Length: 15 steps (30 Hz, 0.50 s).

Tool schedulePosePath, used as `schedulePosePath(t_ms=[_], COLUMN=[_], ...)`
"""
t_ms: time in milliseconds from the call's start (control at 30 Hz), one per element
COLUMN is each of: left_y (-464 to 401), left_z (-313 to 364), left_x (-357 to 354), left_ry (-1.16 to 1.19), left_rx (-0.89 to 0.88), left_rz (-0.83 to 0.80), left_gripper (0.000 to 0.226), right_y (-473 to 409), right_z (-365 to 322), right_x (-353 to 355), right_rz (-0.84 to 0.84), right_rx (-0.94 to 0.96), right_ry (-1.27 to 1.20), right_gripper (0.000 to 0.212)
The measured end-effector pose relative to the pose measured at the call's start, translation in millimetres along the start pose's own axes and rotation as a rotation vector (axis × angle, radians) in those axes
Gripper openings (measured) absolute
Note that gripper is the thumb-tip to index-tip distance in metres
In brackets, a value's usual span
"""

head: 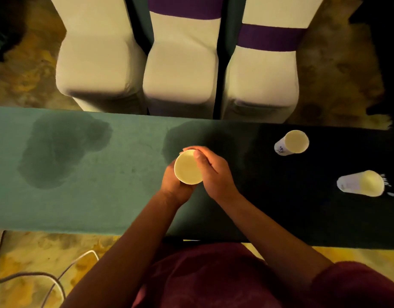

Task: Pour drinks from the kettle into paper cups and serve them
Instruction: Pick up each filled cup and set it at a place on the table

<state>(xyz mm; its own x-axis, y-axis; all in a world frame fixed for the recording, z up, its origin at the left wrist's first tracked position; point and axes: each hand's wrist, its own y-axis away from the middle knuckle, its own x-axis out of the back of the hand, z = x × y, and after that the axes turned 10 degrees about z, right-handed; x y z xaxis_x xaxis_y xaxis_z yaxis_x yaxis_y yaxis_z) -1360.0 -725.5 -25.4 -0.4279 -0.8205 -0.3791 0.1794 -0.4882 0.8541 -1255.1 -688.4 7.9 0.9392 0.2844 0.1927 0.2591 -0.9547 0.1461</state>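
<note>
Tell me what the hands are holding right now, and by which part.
Both hands hold one paper cup by its side wall: left hand underneath, right hand wrapped around the right side.

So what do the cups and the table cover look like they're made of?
Held cup: looks like paper, matte pale inside, thin rim. The two standing cups seem the same, with printed white walls. Table cover: green cloth, probably felt-like, matte and faintly napped; its dark blotches look like soaked-in wet patches.
</note>
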Motion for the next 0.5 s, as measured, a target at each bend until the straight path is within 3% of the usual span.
schedulePosePath(t_ms=[67, 167, 500], left_y=[-5, -20, -68], left_z=[18, 43, 96], left_x=[8, 16, 30], left_ry=[-0.08, -0.076, -0.255], left_rx=[-0.002, 0.037, 0.061], left_rz=[0.017, 0.033, 0.063], left_gripper=[0.011, 0.024, 0.013], right_y=[-8, -17, -51], right_z=[-1, -2, 17], right_x=[-18, -44, -105], right_rz=[0.01, 0.027, 0.137], right_rx=[-0.033, -0.061, -0.118], right_ry=[0.003, 0.01, 0.076], right_gripper=[0.031, 0.031, 0.029])
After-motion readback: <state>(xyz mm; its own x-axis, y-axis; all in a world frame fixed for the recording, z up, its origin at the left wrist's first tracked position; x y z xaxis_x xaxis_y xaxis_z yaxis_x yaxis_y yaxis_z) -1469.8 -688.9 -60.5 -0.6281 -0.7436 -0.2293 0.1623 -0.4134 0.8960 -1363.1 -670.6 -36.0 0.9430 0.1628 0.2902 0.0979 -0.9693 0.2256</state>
